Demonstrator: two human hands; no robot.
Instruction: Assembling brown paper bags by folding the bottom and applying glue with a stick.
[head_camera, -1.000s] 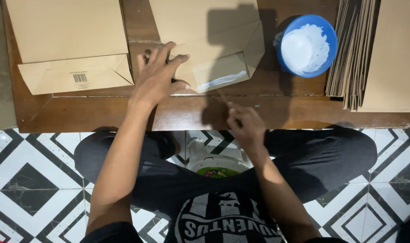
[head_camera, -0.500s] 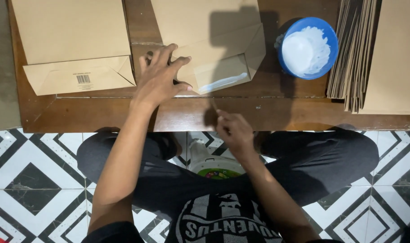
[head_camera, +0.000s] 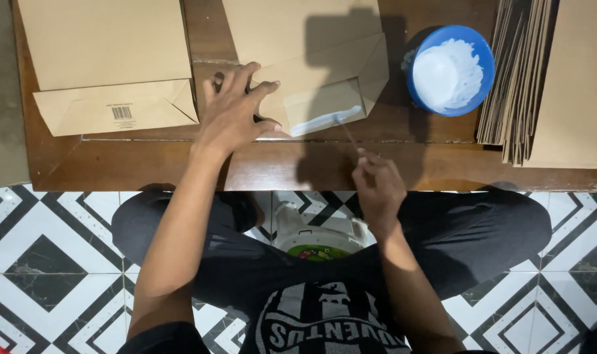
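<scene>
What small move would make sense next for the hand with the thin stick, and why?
Probably a further short stroke of the thin stick along the white paste line on the bag's folded flap. The right hand holds the stick with its tip at that line, the left hand presses the bag flat, and the blue bowl of paste sits near.

Bare surface (head_camera: 436, 160) lies at 3 o'clock of the right hand (head_camera: 377, 187); bowl (head_camera: 450, 69) and paper stack (head_camera: 518, 78) block at 1 o'clock.
</scene>
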